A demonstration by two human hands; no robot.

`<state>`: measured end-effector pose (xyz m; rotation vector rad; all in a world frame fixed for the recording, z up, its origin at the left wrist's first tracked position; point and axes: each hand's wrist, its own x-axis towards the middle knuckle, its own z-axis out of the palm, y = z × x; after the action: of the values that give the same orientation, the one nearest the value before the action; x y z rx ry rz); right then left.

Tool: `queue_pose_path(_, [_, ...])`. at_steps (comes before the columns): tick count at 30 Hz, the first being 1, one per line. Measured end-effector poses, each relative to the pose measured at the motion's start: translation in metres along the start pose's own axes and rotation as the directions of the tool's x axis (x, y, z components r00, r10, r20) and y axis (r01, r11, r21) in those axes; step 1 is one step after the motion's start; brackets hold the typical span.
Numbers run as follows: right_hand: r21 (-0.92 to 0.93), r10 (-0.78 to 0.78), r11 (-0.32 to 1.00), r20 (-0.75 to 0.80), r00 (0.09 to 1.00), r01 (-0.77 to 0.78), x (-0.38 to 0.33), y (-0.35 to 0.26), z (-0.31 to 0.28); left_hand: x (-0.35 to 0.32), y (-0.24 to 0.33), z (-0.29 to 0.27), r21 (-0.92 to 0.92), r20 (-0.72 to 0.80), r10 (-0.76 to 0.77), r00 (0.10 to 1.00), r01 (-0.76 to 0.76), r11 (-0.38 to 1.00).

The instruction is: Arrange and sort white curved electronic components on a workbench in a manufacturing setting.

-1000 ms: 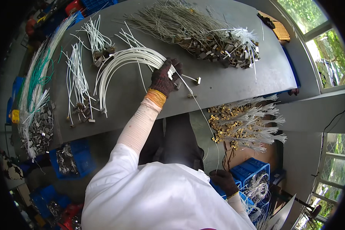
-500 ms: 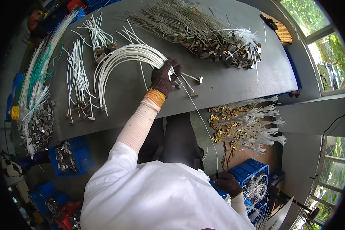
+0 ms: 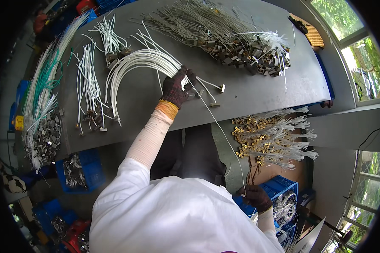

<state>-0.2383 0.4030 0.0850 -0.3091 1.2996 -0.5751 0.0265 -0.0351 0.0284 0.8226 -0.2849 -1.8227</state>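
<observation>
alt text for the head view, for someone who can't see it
Seen from above, a person's gloved left hand presses on a curved bundle of white wires on a grey table. The gloved right hand reaches low beside a blue crate, holding one thin wire.

A brown cardboard box (image 3: 283,170) sits open at lower right, beside a blue plastic crate (image 3: 283,189).
</observation>
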Motion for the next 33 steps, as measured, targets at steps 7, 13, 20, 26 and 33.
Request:
queue_pose_path(7, [-0.143,-0.206,0.963,0.148,0.967,0.227,0.035,-0.035,0.016,-0.024,-0.017,-0.011,0.056,0.194,-0.19,0.962,0.183,0.982])
queue_pose_path(13, [-0.176,-0.352,0.915,0.095,0.931,0.364,0.12,-0.085,0.052,-0.074,-0.024,-0.002,0.473,0.239,-0.193,0.952,0.06,0.879])
queue_pose_path(20, [-0.423,-0.731,0.467,0.31,0.608,0.777,0.15,-0.16,0.131,-0.105,-0.014,-0.016,0.493,0.369,-0.225,0.902,0.015,0.87])
queue_pose_path(26, [-0.48,-0.697,0.48,0.301,0.651,0.735,0.161,-0.139,0.109,-0.113,0.001,0.012,0.598,0.253,-0.1,0.962,-0.075,0.798])
queue_pose_path(33, [-0.232,-0.473,0.843,0.114,0.874,0.486,0.15,-0.163,0.102,-0.102,-0.004,-0.002,0.427,0.386,-0.161,0.908,-0.021,0.904])
